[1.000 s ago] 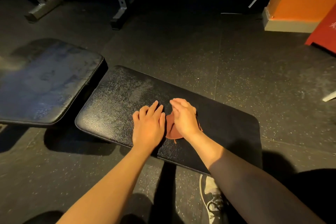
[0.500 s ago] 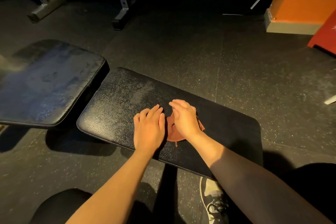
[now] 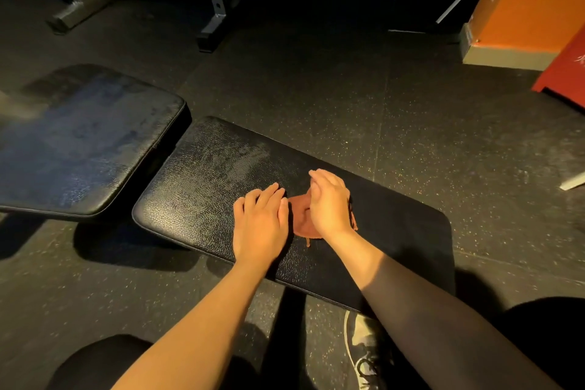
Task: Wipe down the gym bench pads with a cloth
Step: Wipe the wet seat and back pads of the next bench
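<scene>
Fingers of the left hand lie straight and together, flat on the black bench pad and holding nothing. Those of the right hand, just beside it, are stretched out with a slight bend and press a cloth onto the pad's middle. Small, reddish-brown and rumpled, the cloth shows between the hands, with a loose thread trailing from its near edge. The pad's glossy grained cover carries a dull smear toward its far left.
</scene>
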`<state>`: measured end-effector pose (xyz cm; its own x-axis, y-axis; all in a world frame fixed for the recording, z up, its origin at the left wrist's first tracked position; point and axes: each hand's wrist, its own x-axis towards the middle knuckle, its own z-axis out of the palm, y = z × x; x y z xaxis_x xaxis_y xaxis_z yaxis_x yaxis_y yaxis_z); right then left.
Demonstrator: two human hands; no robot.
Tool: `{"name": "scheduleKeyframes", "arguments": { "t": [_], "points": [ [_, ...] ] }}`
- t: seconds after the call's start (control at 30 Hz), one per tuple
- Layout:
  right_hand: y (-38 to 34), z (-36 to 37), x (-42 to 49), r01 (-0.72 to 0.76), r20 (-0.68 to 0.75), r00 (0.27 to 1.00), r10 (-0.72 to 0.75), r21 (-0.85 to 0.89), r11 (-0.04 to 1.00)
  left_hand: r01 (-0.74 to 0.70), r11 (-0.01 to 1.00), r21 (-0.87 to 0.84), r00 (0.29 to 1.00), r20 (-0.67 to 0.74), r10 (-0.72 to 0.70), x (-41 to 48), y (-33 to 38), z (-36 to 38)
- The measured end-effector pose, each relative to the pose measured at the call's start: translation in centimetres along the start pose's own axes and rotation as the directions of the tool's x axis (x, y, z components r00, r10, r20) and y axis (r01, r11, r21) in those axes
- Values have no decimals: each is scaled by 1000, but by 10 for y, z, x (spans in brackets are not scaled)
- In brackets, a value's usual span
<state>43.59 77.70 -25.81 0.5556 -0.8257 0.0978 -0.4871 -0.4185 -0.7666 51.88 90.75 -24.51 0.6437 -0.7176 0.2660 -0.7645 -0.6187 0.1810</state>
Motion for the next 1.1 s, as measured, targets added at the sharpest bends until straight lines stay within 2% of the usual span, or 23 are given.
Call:
{"name": "scheduleKeyframes", "arguments": {
  "t": [0.07, 0.27, 0.53, 0.63, 0.73, 0.87, 0.97, 1.03, 1.1],
  "points": [
    [-5, 4, 1, -45, 8, 999, 45, -20, 999, -6, 1000, 6, 1000, -7, 6, 0, -1, 1],
    [-19, 14, -24, 96, 68, 993, -95, -17, 995, 5, 999, -32, 1000, -22, -5, 2, -1, 3],
    [-29, 14, -47, 45, 92, 995, -39, -59, 997, -69, 963, -261, 997, -60, 55, -11, -16, -7],
    [-38, 21, -60, 63, 95, 994, -59, -38, 997, -35, 950, -310, 996, -91, 7, -30, -28, -15],
    [-57, 34, -77, 126, 131, 984, -124, -3, 992, 105, 963, -248, 989, -74, -127, -56, -46, -26],
    [-84, 54, -99, 250, 244, 933, -264, 87, 964, 228, 943, -242, 965, -73, -252, -83, -75, -37],
    [-87, 60, -117, 411, 364, 832, -419, 102, 906, 223, 910, -348, 969, -25, -247, -96, -86, -44],
    [-77, 56, -122, 474, 312, 834, -456, 20, 880, 209, 904, -374, 972, -22, -234, -105, -90, -45],
    [-68, 48, -122, 405, 147, 911, -385, -151, 902, 234, 865, -444, 966, 8, -257, -111, -91, -46]
  ]
}}
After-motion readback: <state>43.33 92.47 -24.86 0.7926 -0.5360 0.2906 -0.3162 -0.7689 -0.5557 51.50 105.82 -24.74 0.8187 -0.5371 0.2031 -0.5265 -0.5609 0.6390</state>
